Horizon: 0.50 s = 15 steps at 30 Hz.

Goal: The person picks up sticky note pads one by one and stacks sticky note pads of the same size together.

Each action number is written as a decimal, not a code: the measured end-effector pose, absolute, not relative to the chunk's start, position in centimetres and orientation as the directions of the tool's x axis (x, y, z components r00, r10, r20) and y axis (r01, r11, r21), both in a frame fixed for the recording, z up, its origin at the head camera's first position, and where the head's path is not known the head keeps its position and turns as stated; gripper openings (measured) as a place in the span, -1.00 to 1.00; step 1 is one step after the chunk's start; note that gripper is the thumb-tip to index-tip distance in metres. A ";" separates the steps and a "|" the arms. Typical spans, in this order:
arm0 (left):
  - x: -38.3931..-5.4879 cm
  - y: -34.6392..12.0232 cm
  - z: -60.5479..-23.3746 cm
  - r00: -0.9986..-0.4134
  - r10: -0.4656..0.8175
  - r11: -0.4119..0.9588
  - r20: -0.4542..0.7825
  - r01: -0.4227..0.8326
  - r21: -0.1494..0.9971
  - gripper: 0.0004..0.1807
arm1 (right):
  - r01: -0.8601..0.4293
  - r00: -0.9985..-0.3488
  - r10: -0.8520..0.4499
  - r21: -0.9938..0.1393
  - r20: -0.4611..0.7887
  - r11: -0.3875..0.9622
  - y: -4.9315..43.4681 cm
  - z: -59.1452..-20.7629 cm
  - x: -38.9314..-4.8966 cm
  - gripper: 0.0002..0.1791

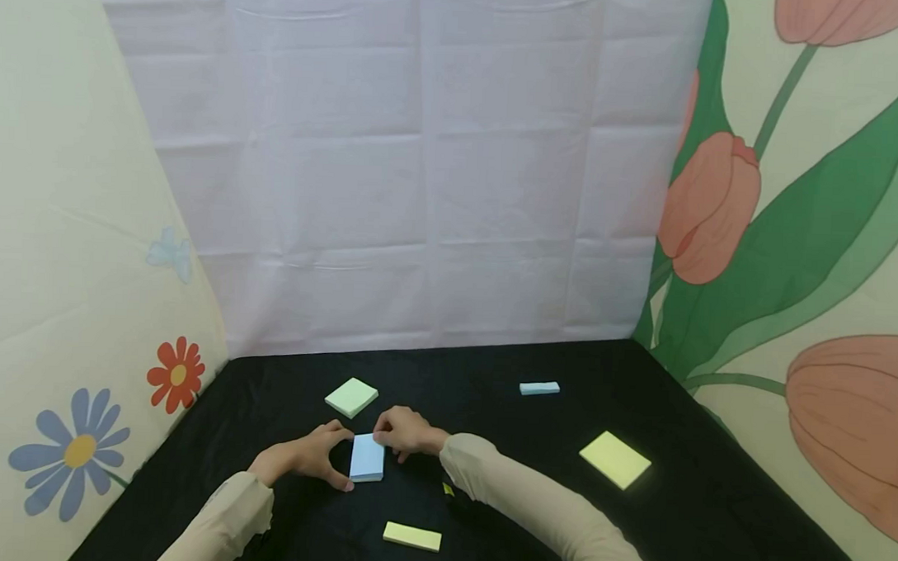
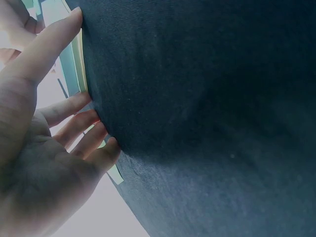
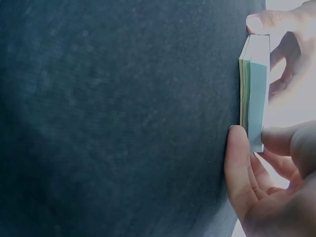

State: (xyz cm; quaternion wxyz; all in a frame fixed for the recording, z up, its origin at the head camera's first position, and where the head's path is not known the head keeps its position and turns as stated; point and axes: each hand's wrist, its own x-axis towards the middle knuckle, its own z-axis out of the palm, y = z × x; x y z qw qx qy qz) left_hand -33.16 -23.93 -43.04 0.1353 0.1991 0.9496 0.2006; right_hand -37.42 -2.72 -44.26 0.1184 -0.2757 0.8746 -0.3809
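A small stack of sticky note pads (image 1: 368,458), pale blue on top with a yellowish layer beneath (image 3: 242,94), lies on the black cloth. My left hand (image 1: 305,455) holds it from the left side, thumb by the near corner and index finger by the far one; its other fingers extend past the far end in the left wrist view. At the far right corner my right hand (image 1: 406,432) pinches the stack, thumb on top and index finger low against the edge. A pale green sticky note pad (image 1: 352,398) sits just beyond both hands.
Nearest me lies a narrow yellow pad (image 1: 412,537). A small yellow piece (image 1: 448,488) shows partly beside the right sleeve. Farther right are a square yellow pad (image 1: 615,460) and a narrow light blue pad (image 1: 539,388). Cloth hangings (image 1: 422,189) border the black table (image 1: 709,488).
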 end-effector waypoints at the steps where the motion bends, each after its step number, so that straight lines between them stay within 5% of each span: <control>1: -33.1 -23.9 -43.0 -0.887 0.425 0.843 -0.177 0.318 0.434 -0.14 | -0.395 -0.820 -0.573 -0.727 0.003 0.561 -2.8 -44.2 -37.4 -0.91; 15: -33.3 -23.8 -43.2 -0.893 0.414 0.846 -0.177 0.305 0.437 -0.15 | -0.399 -0.829 -0.559 -0.699 -0.002 0.594 -3.0 -44.5 -37.6 -0.91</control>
